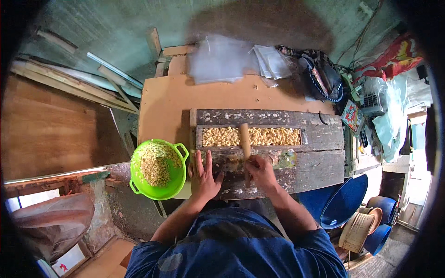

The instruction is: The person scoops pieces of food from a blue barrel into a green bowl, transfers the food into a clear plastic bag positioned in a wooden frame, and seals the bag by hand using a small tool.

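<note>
My right hand (261,172) is closed round a wooden rolling pin (245,139). The pin's thick far end lies across a long, narrow wooden frame (254,126) packed with pale yellow, lumpy grains or nut pieces (278,136). My left hand (204,178) rests at the near left edge of the dark, worn board (320,160), its fingers spread and nothing in them. Just left of that hand stands a bright green plastic colander-like bowl with two handles (174,185). Loose grainy bits (155,162) partly fill it.
Clear plastic bags (220,60) lie at the table's far edge (185,97). A dark bag or basket (322,78) sits at the back right. Planks (69,85) lean at the left. Blue tubs (343,204) stand below on the right.
</note>
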`<state>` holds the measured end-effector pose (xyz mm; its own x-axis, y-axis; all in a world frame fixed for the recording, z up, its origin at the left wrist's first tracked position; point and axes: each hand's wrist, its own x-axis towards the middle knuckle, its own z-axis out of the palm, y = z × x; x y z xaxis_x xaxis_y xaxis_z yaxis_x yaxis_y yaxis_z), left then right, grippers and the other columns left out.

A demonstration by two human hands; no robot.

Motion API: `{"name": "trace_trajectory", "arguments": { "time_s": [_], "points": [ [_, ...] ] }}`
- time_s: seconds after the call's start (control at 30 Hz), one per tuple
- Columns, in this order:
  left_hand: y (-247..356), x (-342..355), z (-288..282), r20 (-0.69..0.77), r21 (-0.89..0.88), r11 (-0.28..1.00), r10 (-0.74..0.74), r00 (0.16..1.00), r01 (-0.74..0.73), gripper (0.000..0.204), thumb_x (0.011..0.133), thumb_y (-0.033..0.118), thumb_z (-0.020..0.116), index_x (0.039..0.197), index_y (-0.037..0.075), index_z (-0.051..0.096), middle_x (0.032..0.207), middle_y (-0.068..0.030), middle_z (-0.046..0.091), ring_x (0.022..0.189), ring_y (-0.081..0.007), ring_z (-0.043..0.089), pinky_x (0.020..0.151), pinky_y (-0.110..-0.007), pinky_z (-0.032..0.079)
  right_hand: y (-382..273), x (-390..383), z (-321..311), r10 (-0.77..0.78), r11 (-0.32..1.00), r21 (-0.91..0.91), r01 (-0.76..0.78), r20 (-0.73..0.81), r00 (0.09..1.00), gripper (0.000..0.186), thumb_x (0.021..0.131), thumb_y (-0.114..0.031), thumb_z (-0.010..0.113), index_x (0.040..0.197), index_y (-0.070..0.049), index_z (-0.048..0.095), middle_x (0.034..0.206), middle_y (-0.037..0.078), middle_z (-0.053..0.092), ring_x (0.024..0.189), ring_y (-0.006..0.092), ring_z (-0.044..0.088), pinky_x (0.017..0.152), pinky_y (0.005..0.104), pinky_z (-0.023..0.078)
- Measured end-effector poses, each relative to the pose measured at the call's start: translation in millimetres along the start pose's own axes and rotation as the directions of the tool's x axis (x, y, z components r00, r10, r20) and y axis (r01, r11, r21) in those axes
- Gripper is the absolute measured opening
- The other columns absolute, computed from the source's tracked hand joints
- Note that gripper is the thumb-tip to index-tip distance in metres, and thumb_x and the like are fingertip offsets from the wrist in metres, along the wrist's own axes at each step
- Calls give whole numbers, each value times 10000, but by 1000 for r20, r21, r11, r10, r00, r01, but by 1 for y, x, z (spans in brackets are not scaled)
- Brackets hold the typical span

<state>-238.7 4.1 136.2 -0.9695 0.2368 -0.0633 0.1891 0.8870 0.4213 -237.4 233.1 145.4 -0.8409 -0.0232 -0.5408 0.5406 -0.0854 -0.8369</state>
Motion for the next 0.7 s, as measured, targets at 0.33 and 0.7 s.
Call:
{"name": "trace_trajectory", "arguments": {
  "time_s": [0.33,0.7],
  "points": [
    [6,1,0,1,-24,999,-23,1000,23,940,837,355,690,1561,70,162,1576,-284,96,1457,-464,131,1151,-573,152,8,-18,-68,-73,997,3,73,-70,995,120,936,-101,620,1005,-4,613,824,-4,598,736,88,528,645,268,448],
    [28,-9,-1,-34,8,997,-75,997,76,953,836,324,707,1560,65,145,1569,-313,59,1450,-487,119,1174,-538,149,-1,-34,-113,-25,996,72,46,-273,962,116,949,-100,584,996,3,607,780,11,591,647,102,551,509,279,429]
  ]
}}
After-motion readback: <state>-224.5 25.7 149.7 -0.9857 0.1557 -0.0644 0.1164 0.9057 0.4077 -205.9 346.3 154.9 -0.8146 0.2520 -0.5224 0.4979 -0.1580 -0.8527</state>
